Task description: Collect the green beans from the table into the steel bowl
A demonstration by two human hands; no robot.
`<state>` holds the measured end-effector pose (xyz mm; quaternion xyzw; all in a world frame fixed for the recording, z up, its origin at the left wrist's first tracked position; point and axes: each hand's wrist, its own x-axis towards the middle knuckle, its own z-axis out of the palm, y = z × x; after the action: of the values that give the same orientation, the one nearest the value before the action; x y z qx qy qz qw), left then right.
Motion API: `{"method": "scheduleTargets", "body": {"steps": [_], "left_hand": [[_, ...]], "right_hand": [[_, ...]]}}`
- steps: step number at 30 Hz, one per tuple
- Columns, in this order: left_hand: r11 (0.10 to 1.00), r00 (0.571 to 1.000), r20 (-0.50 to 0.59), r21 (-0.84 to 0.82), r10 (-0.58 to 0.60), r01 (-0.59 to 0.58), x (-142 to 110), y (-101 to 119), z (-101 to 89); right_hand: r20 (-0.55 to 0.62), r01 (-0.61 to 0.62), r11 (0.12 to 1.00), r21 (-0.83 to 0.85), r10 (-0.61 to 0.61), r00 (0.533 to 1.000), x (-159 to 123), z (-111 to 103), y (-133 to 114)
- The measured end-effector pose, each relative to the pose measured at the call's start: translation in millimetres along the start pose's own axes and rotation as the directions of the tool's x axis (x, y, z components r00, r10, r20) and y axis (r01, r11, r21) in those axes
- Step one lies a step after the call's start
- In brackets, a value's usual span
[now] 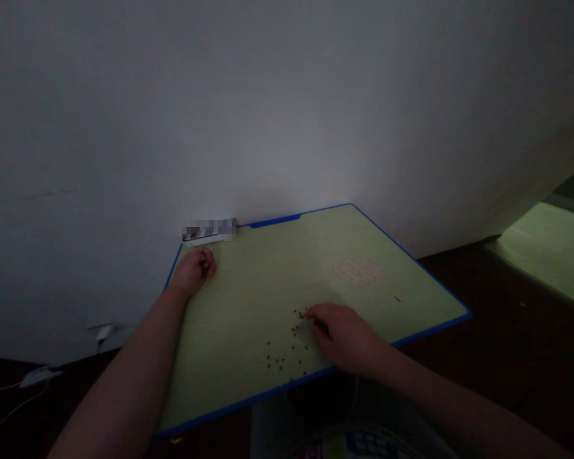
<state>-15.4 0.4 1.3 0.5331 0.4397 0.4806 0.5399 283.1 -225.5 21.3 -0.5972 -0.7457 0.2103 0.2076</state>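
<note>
My right hand is near the front edge of the table, its thumb and fingers pinched on a small see-through plastic thing. Whether this is a bag or a shallow dish I cannot tell. Around it, several tiny brown beads or seeds lie scattered on the pale green tabletop. My left hand rests at the table's left side, fingers curled in, and no object shows in it. Just beyond it lies a long printed packet or box, partly blurred out.
A spread of pale small grains lies right of centre, with a thin reddish-brown sliver nearby. Blue trim borders the tabletop, whose back edge meets a grey wall. A power strip with cables sits at lower left.
</note>
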Motion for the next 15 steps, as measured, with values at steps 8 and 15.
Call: {"method": "scheduleTargets", "body": {"steps": [8, 15], "left_hand": [[1.0, 1.0, -0.012, 0.005, -0.008, 0.008, 2, -2, 0.8], [0.999, 1.0, -0.008, -0.024, 0.021, -0.021, 4, -3, 1.1]], "right_hand": [[-0.03, -0.093, 0.995, -0.046, 0.091, 0.995, -3, -10, 19], [-0.025, -0.09, 0.996, -0.027, 0.089, 0.996, -10, -22, 27]]}}
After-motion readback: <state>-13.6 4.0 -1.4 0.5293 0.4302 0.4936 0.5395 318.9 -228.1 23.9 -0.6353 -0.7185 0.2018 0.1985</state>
